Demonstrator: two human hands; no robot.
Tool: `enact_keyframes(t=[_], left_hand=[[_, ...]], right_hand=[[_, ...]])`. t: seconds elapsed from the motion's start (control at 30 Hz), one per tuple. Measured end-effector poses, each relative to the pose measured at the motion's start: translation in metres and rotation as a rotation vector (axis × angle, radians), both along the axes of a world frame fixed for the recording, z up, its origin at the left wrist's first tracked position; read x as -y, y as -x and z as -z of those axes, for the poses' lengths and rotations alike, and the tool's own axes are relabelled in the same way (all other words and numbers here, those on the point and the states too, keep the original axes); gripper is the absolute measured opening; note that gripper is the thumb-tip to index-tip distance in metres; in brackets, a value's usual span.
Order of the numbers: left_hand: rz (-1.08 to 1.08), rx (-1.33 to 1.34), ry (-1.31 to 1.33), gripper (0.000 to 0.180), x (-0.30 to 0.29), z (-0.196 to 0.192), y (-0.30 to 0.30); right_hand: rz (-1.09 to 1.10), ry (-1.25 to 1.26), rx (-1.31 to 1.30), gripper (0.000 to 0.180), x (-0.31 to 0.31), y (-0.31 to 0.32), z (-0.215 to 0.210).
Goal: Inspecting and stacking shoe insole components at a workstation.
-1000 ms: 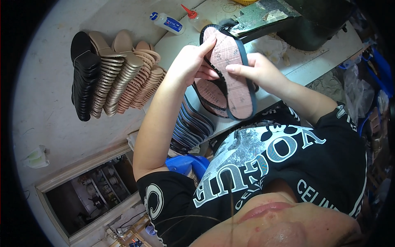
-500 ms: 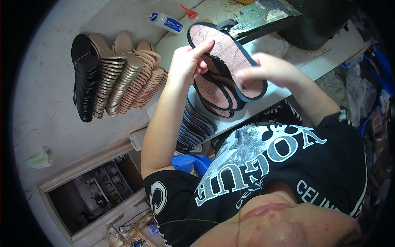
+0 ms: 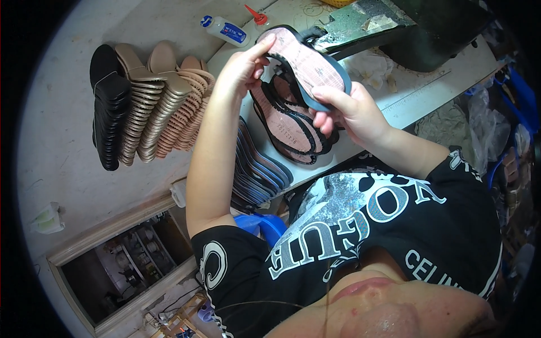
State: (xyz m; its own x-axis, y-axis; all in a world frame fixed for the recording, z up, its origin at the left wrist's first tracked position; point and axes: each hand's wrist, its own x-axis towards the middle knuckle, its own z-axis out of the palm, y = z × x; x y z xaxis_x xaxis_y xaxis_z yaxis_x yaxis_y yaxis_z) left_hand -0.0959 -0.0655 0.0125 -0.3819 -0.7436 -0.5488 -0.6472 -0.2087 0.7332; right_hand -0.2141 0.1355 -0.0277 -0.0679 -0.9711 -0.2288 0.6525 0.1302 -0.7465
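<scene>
A shoe insole [image 3: 304, 59] with a pinkish underside and a dark rim is held up between my two hands. My left hand [image 3: 246, 66] pinches its far left end, thumb on the pink face. At the nearer end, my right hand [image 3: 354, 108] grips the edge, thumb on top and fingers curled beneath. Below the held piece, several similar pink insoles with black straps [image 3: 284, 128] lie in a pile on the white table. Beside my left forearm stands a row of dark soles [image 3: 256, 172], packed close together.
Stacks of black insoles [image 3: 110, 107] and beige and pink insoles [image 3: 163, 96] stand at the left. Behind the held piece are a white bottle with a blue label [image 3: 225, 31], a red-tipped bottle [image 3: 259, 18] and a green machine [image 3: 366, 25]. A ruler strip [image 3: 417, 90] marks the table [image 3: 442, 84].
My right hand has gone from the insole's pink face to gripping its near end. My left hand has shifted slightly left, and the insole has moved up and away from the pile.
</scene>
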Motion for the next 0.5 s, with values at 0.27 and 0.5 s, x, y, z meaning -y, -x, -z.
enact_keyframes(t=[0.27,0.5], left_hand=[[0.335,0.089,0.592,0.075,0.051,0.003,0.006],[1.11,-0.118,0.348,0.062,0.048,-0.028,0.035]], right_hand=[[0.077,0.009,0.017,0.028,0.028,0.0,-0.003],[0.1,-0.022,-0.042,0.042,0.042,-0.001,-0.003]])
